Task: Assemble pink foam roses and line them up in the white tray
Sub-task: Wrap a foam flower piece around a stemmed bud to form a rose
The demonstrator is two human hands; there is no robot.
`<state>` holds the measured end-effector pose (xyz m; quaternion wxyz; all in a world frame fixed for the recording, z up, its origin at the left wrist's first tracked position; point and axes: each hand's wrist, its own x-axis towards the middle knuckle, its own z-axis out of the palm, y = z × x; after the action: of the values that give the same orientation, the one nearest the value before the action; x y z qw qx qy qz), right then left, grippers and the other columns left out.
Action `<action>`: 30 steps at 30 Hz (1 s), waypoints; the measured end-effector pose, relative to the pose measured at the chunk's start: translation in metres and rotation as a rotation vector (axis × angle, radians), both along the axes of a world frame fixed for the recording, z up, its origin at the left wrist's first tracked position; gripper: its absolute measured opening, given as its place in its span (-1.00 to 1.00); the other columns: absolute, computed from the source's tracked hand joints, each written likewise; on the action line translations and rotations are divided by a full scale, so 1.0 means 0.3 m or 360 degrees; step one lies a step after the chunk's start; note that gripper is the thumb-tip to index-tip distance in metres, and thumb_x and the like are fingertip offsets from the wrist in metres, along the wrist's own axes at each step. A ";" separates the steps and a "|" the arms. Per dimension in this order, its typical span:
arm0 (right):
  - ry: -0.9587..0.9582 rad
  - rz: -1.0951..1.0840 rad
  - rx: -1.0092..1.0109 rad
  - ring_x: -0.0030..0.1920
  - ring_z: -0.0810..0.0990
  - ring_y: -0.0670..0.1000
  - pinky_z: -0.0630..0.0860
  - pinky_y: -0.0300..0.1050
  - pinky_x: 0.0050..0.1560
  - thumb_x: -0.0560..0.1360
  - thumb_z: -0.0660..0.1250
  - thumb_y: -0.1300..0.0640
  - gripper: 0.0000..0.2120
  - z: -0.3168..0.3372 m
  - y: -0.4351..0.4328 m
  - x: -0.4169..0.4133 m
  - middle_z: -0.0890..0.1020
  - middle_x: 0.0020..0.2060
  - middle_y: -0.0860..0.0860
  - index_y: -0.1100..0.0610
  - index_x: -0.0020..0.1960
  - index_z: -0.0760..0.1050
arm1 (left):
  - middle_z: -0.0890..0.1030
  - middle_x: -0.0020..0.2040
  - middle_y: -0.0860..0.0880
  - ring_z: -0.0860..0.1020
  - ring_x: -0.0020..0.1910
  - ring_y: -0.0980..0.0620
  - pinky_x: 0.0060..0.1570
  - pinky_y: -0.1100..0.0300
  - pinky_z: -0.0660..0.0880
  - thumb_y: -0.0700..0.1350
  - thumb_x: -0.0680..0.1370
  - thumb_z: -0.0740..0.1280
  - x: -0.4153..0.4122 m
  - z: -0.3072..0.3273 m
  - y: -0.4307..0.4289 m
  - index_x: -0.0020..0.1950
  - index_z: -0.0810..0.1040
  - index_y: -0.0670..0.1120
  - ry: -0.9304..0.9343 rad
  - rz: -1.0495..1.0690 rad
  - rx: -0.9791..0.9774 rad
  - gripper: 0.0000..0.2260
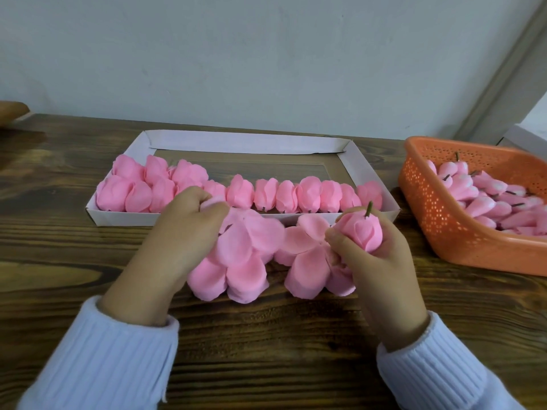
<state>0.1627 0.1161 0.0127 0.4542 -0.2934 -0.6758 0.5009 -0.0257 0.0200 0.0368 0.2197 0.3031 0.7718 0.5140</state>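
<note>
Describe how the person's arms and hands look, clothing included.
The left hand and right hand are bare, with no gloves or rings showing. The left sleeve and right sleeve are pale blue ribbed knit, each ending in a thick cuff at the wrist.

A dark brown wooden counter [266, 350] fills the near and middle ground, its grain running left to right in bold streaks of black and lighter tan. Towards the far left its surface looks glossy, with a soft pale sheen. Behind its far edge rises a plain, pale grey-blue wall [236, 54]. At the far right a grey moulding strip [500, 72] slants up across the wall to the top corner. Below it the corner of a white box-like thing [529, 137] is cut off by the right edge. At the far left edge sits a rounded brown object [11, 110], mostly out of view.
</note>
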 end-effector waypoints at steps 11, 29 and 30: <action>-0.0075 0.0426 0.0111 -0.31 0.55 -0.21 0.42 -0.40 -0.27 0.38 0.44 0.09 -0.83 0.019 -0.025 -0.004 0.61 -0.30 -0.19 -0.04 -0.04 0.55 | 0.54 0.05 0.04 0.59 0.01 0.13 -0.13 0.16 0.58 -0.34 0.57 0.22 0.073 -0.036 0.053 0.07 0.43 -0.01 -0.0552 0.0008 0.0429 -0.77; 0.0091 0.0890 -0.0805 -0.67 0.19 -0.15 0.09 -0.36 -0.63 0.45 0.29 0.11 -0.74 0.048 -0.035 -0.004 0.36 -0.65 -0.04 0.29 -0.29 0.41 | 0.64 -0.08 0.18 0.57 -0.02 0.27 0.02 0.33 0.48 -0.19 0.60 0.20 0.191 -0.058 0.067 0.02 0.60 0.08 -0.0096 -0.0842 0.0666 -0.77; 0.0100 0.0895 -0.0816 -0.67 0.19 -0.15 0.09 -0.35 -0.63 0.45 0.29 0.11 -0.73 0.048 -0.035 -0.004 0.36 -0.65 -0.04 0.29 -0.29 0.42 | 0.65 -0.04 0.19 0.57 0.02 0.25 0.09 0.27 0.49 -0.18 0.60 0.19 0.193 -0.060 0.067 0.06 0.60 0.12 -0.0114 -0.0849 0.0674 -0.74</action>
<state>0.1616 0.1055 0.0272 0.2313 -0.1851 -0.5685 0.7675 0.0320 0.0401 0.0189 0.3056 0.5149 0.5334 0.5975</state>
